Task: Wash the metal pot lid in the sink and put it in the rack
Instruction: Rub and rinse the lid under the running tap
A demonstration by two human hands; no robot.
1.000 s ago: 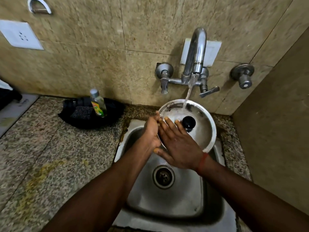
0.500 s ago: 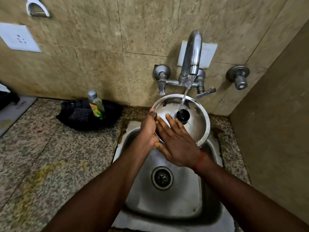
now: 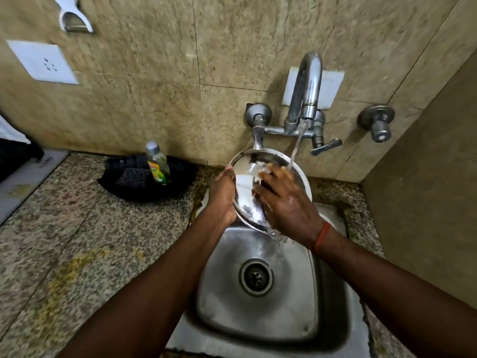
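The left hand clamps the rim of the round shiny metal pot lid, tilted beneath the running chrome tap. The right hand, fingers spread, rubs its face. Rinsing looks underway; racking comes next, though no rack is visible.

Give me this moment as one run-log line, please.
stage: rinsing | left hand: gripping lid rim | right hand: rubbing lid | tap: running | rack: unseen

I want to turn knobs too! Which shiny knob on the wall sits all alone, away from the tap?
The round wall knob on the far right. The other two valves, the left one and the right lever one, are joined to the tap.
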